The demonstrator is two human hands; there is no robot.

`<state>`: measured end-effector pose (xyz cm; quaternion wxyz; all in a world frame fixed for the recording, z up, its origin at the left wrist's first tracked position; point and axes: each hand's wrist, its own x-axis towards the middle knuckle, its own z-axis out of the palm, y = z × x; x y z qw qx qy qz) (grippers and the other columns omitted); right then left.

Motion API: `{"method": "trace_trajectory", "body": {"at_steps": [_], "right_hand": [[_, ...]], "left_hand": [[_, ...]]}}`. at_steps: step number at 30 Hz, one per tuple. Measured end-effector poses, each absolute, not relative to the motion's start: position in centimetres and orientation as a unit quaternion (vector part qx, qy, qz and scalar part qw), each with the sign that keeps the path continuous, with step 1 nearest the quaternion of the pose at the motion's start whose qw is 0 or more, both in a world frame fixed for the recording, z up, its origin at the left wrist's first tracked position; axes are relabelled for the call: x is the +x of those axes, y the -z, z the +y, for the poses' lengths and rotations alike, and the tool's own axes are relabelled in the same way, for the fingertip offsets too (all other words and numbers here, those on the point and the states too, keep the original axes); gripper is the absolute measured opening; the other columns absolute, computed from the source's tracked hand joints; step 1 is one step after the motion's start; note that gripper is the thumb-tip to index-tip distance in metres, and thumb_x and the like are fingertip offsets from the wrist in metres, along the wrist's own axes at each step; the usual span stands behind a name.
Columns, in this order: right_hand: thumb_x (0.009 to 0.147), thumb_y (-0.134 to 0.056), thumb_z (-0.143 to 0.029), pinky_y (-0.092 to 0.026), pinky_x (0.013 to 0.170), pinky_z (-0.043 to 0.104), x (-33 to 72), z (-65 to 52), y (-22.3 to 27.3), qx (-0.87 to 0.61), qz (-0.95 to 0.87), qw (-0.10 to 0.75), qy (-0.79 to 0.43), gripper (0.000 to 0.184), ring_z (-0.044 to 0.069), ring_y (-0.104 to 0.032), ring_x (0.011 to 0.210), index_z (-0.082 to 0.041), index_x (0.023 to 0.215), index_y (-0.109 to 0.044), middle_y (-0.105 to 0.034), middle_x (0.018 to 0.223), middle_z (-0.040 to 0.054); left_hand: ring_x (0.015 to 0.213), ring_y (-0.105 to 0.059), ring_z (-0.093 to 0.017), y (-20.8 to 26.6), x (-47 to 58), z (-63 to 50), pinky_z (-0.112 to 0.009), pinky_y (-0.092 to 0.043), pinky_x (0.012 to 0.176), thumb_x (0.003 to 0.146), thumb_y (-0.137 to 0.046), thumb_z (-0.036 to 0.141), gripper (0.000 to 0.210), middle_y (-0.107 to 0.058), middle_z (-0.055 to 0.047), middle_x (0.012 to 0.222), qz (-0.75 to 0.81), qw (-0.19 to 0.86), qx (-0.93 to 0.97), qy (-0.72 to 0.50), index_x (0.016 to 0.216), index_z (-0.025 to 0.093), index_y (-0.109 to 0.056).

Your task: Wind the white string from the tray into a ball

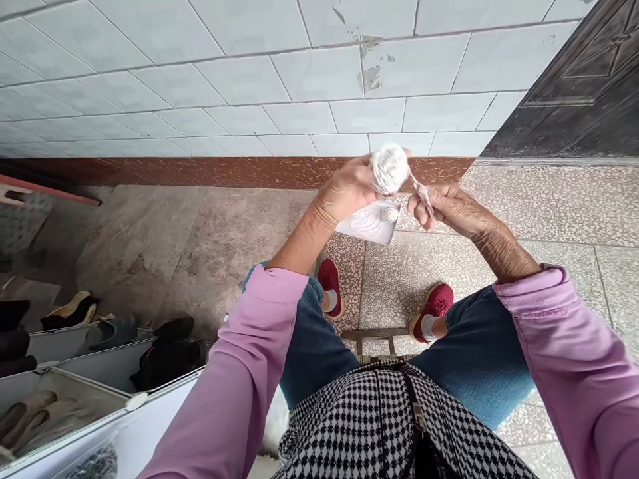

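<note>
My left hand (349, 189) holds a white ball of yarn (390, 167) up in front of me, fingers wrapped around its left side. My right hand (449, 207) is just to the right of the ball and pinches the loose strand of yarn (423, 194) that runs from the ball down to its fingertips. Both arms wear pink sleeves. On the floor below the hands lies a white box (372, 223) with more white yarn in it.
I sit with blue jeans, a checked apron (384, 426) and red shoes (435, 307) on a speckled tile floor. A white tiled wall is ahead, a dark door (584, 80) at the right. A white shoe rack (84, 379) with several shoes stands at the lower left.
</note>
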<state>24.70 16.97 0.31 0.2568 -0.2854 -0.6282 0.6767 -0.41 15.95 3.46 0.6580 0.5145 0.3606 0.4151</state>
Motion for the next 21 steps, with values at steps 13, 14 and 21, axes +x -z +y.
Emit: {"method": "trace_trajectory", "body": {"at_steps": [13, 14, 21], "right_hand": [[0.084, -0.092, -0.068, -0.016, 0.053, 0.035, 35.0, 19.9, 1.6, -0.466, -0.594, 0.227, -0.615, 0.064, 0.007, -0.025, 0.053, -0.024, 0.060, -0.052, -0.034, 0.057, -0.0060], [0.081, -0.094, -0.067, -0.013, 0.055, 0.037, 36.5, 20.3, 2.0, -0.496, -0.567, 0.267, -0.602, 0.063, 0.007, -0.021, 0.054, -0.026, 0.062, -0.051, -0.031, 0.059, -0.0069], [0.086, -0.079, -0.068, -0.015, 0.057, 0.045, 47.4, 20.6, 4.5, -0.708, -0.442, 0.342, -0.432, 0.059, 0.013, -0.020, 0.051, -0.033, 0.059, -0.040, -0.022, 0.056, -0.0038]], "left_hand": [[0.152, -0.048, -0.027, -3.0, -13.7, 19.5, -0.043, -0.055, 0.109, 0.066, -0.076, 0.060, 0.041, -0.078, 0.000, 0.116, 0.411, 0.492, 0.375, -0.670, 0.100, 0.038, -0.071], [0.154, -0.045, -0.027, -2.5, -15.3, 19.8, -0.044, -0.054, 0.108, 0.062, -0.078, 0.061, 0.043, -0.079, 0.000, 0.113, 0.417, 0.486, 0.382, -0.666, 0.099, 0.040, -0.071], [0.144, -0.045, -0.021, -0.1, -23.5, 19.0, -0.042, -0.047, 0.103, 0.062, -0.082, 0.078, 0.060, -0.071, 0.003, 0.092, 0.504, 0.446, 0.350, -0.652, 0.095, 0.033, -0.062]]}}
